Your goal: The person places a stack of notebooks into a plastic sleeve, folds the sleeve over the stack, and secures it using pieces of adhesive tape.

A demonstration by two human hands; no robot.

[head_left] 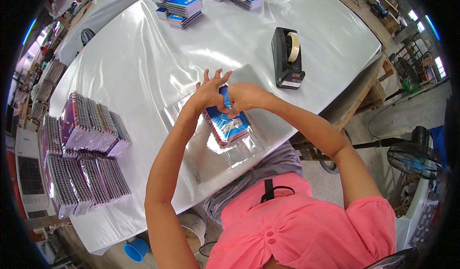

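Note:
A blue-covered spiral notebook (pixel 230 125) lies on a sheet of clear plastic film (pixel 196 147) near the table's front edge. My left hand (pixel 210 94) is over the notebook's far left part, its fingers spread and its thumb bent toward the other hand. Close against it, my right hand (pixel 247 96) has its fingers curled together over the cover. Whatever those fingers pinch, if anything, is hidden. Shiny plastic shows around the notebook's near edge and right side.
A black tape dispenser (pixel 286 60) with a roll of clear tape stands to the right. Plastic-wrapped spiral notebooks (pixel 86 154) are stacked at left. More blue notebooks (pixel 179 5) form piles at the far side. A fan (pixel 414 154) stands off the table's right.

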